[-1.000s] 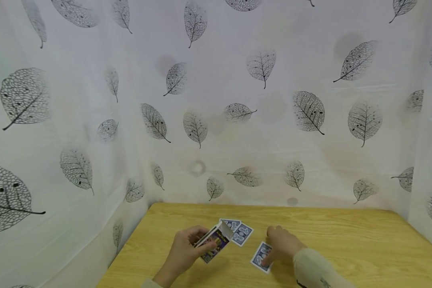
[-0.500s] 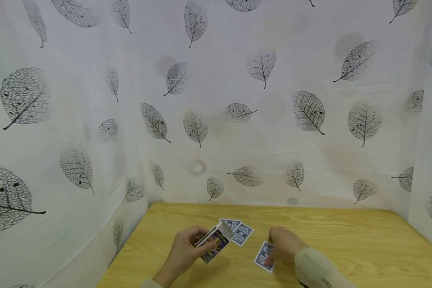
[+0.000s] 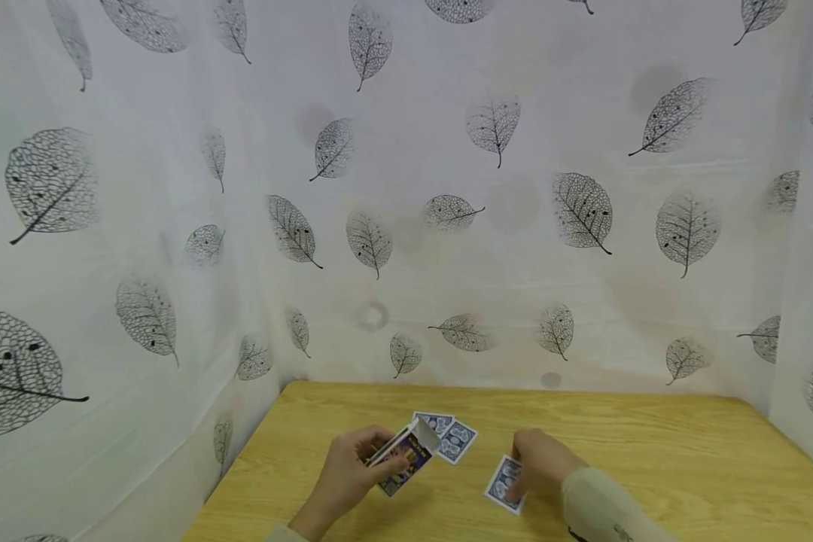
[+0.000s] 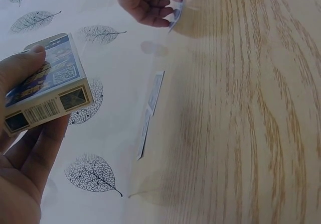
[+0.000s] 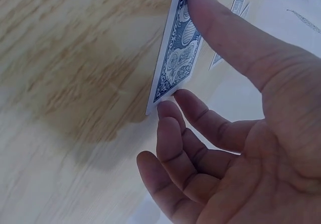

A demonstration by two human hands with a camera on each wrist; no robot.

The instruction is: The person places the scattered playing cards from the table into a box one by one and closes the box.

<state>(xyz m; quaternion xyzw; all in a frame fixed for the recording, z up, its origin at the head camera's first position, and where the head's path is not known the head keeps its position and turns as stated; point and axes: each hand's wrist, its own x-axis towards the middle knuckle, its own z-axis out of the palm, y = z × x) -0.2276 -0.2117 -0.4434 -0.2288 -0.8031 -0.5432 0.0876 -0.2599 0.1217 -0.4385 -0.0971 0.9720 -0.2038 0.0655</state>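
My left hand (image 3: 344, 470) grips a card box (image 3: 401, 461), thumb across its printed face and fingers behind; the white top flap stands up. My right hand (image 3: 543, 461) holds a playing card (image 3: 501, 482) with a blue and white back. In the right wrist view the thumb lies on the back of the card (image 5: 176, 58), and the fingertips (image 5: 185, 97) are curled at its edge. Farther back, between the hands, two overlapping playing cards (image 3: 458, 443) lie back up, partly hidden behind the box. What is inside the box cannot be seen.
A yellow wood-grain table (image 3: 657, 459) carries everything. White sheeting (image 3: 406, 286) printed with dark leaves stands along its back and left edges, with more at the right.
My right hand has shifted a little to the right, and the playing card under its thumb has moved along with it. The left hand and card box stay in place.
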